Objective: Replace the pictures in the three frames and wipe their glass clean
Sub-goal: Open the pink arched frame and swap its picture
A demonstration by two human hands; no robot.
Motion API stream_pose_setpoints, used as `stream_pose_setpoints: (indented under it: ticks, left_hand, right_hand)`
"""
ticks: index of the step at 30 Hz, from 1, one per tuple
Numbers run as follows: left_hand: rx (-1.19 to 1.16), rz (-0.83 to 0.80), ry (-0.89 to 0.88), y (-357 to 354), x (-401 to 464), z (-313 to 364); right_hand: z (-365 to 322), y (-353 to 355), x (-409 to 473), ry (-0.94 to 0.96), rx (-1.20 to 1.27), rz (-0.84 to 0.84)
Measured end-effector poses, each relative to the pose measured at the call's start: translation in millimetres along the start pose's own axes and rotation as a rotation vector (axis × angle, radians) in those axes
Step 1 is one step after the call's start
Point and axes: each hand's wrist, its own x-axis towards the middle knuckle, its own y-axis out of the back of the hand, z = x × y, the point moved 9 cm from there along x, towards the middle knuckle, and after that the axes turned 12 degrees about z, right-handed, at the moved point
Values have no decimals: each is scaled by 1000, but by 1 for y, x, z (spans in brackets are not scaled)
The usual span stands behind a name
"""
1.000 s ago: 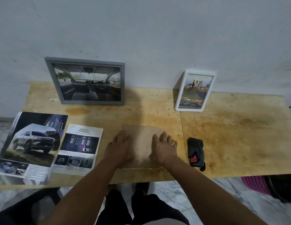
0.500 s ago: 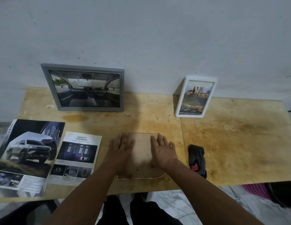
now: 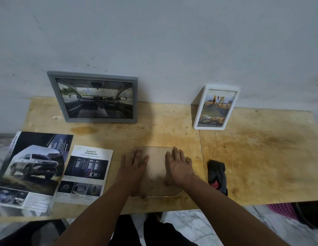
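Both hands are flat with fingers straight, the left hand [image 3: 134,168] and right hand [image 3: 179,167] just pressing down on the brown backing board [image 3: 157,172] of a frame lying face-down near the front edge of the wooden table [image 3: 261,157], not gripping anything. Right of it sits a dark cloth [image 3: 216,174], left of it a safety leaflet [image 3: 86,174] and a bigger car brochure [image 3: 33,170]. Against the wall stand a grey frame [image 3: 95,97] and a white frame [image 3: 215,108].
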Motion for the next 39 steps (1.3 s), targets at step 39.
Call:
stream_pose_setpoints:
  ticks: [39]
  left_hand:
    - [-12,155,-58,-29,11,-3]
  right_hand:
    - [13,-30,-15,133,-76,30]
